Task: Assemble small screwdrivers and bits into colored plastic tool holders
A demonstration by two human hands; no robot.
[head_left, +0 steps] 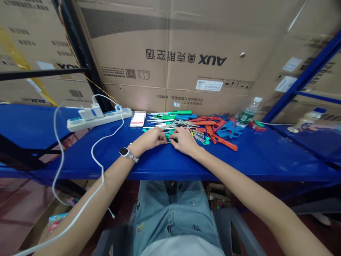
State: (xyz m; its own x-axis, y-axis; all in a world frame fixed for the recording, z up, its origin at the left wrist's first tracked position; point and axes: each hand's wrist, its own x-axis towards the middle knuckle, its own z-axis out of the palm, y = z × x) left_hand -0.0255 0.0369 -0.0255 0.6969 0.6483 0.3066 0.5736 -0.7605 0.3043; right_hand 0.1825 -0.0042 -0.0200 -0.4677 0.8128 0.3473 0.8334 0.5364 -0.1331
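Note:
My left hand (154, 138), with a watch (124, 152) on its wrist, and my right hand (184, 140) meet low over the blue shelf top (160, 161). Fingers of both hands are closed round a small green plastic piece (167, 136), mostly hidden by the fingertips. Just beyond lies a pile of thin metal rods (157, 121) and small metal parts (198, 135). Red gun-shaped plastic handles (222, 141) and blue plastic handles (229, 130) lie right of my hands. Green handles (181, 112) rest at the back of the pile.
A white power strip (106, 117) with plugs and a trailing white cable (93, 151) is on the left. Beside it lies a white card or packet (137, 119). A plastic bottle (249, 113) stands at right. A large cardboard box (170, 78) walls off the back.

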